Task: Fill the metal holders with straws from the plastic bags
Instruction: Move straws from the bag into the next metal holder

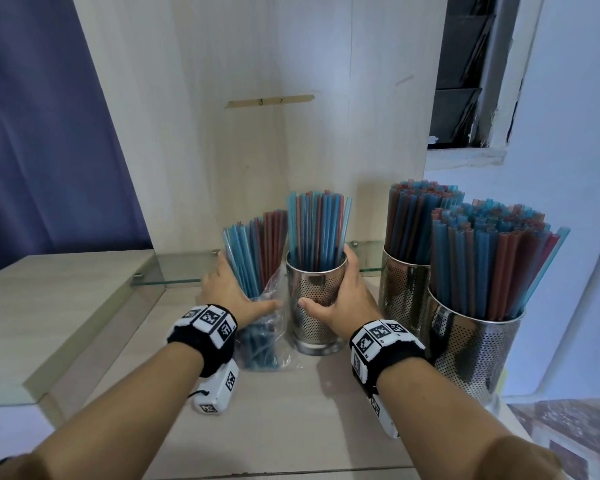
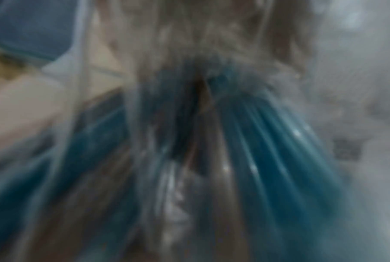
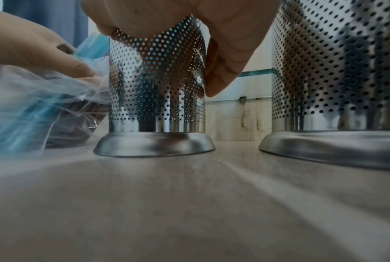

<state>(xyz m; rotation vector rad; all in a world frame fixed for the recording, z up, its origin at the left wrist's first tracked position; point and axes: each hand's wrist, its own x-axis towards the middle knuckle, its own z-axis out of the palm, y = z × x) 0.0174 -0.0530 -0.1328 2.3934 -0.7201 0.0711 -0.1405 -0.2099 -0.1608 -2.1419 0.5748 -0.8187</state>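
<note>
A perforated metal holder partly filled with blue and red straws stands mid-table. My right hand grips its wall, thumb in front, fingers round the far side; the right wrist view shows that holder upright on its base. To its left a clear plastic bag holds a bundle of straws standing on end. My left hand grips the bundle through the bag. The left wrist view is blurred, showing only blue straws and plastic.
Two more metal holders, packed with straws, stand close on the right near the table edge. A glass shelf runs along the back below a wooden panel. A raised wooden ledge lies on the left.
</note>
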